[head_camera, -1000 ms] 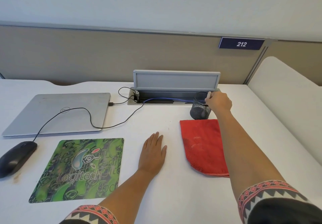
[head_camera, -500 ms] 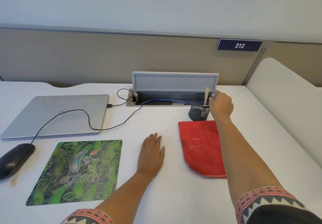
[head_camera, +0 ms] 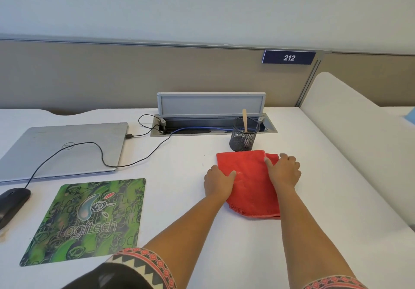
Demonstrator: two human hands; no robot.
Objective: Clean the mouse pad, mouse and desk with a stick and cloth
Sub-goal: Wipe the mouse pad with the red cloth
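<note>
Head view: left hand [head_camera: 219, 182], right hand [head_camera: 283, 172] seemingly grip fuzzy cloth [head_camera: 249, 187].

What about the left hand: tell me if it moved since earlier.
Yes. The left hand went right, away from the mouse pad, onto the left edge of the cloth.

The white worktop [head_camera: 235, 255] carried a green pad [head_camera: 87, 219]. Behind the pad lay a shut laptop [head_camera: 45, 142]. Just left of the pad sat a black mouse [head_camera: 12, 203], its cable [head_camera: 143, 158] looping over the laptop. Right of the pad lay a red cloth [head_camera: 249, 181]. Farther right and behind the pad stood a mesh cup [head_camera: 243, 138], against an open hatch [head_camera: 213, 129] set into the worktop.
</note>
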